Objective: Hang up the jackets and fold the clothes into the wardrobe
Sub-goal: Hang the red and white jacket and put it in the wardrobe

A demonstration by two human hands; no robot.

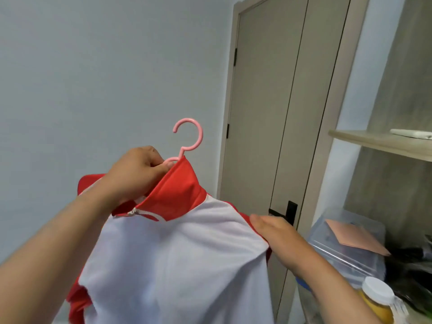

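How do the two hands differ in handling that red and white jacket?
The left hand is curled, gripping the pink hanger at the collar; the right hand lies flat with straight fingers. The left sits higher, at the neck; the right is lower, on the shoulder. Both touch the jacket.

Right side: a pale wooden shelf (383, 142) fixed to a wood-grain back panel, with a white object (411, 134) lying flat near its right end. Below the shelf: a clear box (346, 251) with a pink sheet (357, 237) at its top, a white-capped bottle (378, 300) of yellow contents just in front, and black items (413, 260) beside the box. The surface under these is hidden.
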